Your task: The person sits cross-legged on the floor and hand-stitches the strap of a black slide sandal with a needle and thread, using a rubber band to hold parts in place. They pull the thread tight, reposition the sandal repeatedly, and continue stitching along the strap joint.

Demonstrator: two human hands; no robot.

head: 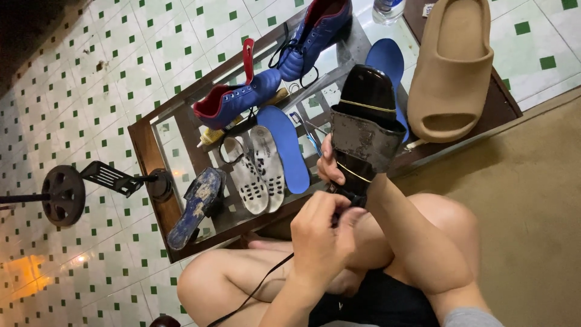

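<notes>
Head view looks down on a seated person's bare knees and both hands, centre to lower centre of the frame. The right hand [330, 165] is slipped into a black slide sandal [363, 130], its fingers showing at the sandal's left edge, and grips it from inside so the worn grey strap faces the camera and the toe points toward the top of the frame. The left hand [321, 233] is closed around the lower end of that sandal, fingers pinched at its heel; a thin black cord [254, 293] runs from under this hand down to the lower left.

Just beyond the hands stands a low glass-topped desk [158, 166] with a dark wooden frame, set diagonally across the centre. On it lie two blue boots with red lining [242, 97], one above the other toward the upper centre, a pair of white perforated insoles [257, 169], a blue insole [287, 148] beside them, and a scuffed blue sole piece [196, 206] at the desk's lower left edge. A large tan slide [451, 66] rests at the upper right. At the left, on the green-and-white tiled floor [91, 79], stands a black metal shoe stand [66, 194].
</notes>
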